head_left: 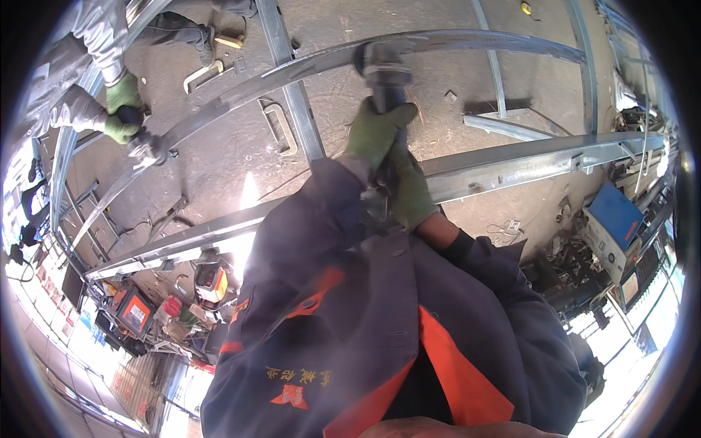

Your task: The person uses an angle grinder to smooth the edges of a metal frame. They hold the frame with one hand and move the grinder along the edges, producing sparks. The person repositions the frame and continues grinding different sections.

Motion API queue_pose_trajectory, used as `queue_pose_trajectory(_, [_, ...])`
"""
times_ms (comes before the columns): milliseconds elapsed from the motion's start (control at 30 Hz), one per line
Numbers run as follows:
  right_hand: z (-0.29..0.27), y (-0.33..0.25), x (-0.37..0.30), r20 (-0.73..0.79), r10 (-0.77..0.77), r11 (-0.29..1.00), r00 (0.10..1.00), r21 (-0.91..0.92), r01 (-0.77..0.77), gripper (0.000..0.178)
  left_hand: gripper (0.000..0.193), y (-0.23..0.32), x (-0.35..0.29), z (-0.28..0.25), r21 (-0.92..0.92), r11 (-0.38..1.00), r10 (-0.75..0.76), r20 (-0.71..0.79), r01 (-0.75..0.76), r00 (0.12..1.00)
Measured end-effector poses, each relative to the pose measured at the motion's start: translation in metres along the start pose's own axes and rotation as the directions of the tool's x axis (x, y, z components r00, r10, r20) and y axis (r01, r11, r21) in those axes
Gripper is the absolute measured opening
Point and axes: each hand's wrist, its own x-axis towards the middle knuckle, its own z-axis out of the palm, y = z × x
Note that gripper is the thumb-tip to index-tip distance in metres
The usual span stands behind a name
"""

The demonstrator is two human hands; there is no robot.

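Note:
An angle grinder [388,76], its front end blurred, reaches away from my body. Its disc [361,60] is at the curved metal bar [321,57]; whether it touches cannot be made out. My left hand [374,133], in a green glove, is wrapped round the grinder's body behind the head. Closer to my chest, my right hand [409,188], also gloved in green, grips the rear part of the same grinder. My sleeve and jacket hide the tool's back end.
At the left, a co-worker's green-gloved hands [124,109] hold another grinder [150,148] on the curved bar. A straight steel beam [511,169] crosses in front of me. C-clamps [281,130] lie on the floor. A blue-topped machine [615,215] stands right; a tape measure [526,8] lies far off.

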Motion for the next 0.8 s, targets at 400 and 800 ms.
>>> queue_pose_trajectory(400, [0.012, 0.021, 0.017, 0.345, -0.061, 0.878, 0.937, -0.428, 0.215, 0.036, 0.048, 0.002, -0.031, -0.050, -0.279, 0.956, 0.018, -0.269, -0.095, 0.963])
queue_pose_trajectory(800, [0.118, -0.004, 0.042, 0.356, 0.534, 0.844, 0.767, -0.272, -0.462, 0.026, 0.031, -0.005, -0.040, -0.143, -0.422, 0.886, -0.071, -0.531, -0.191, 0.844])
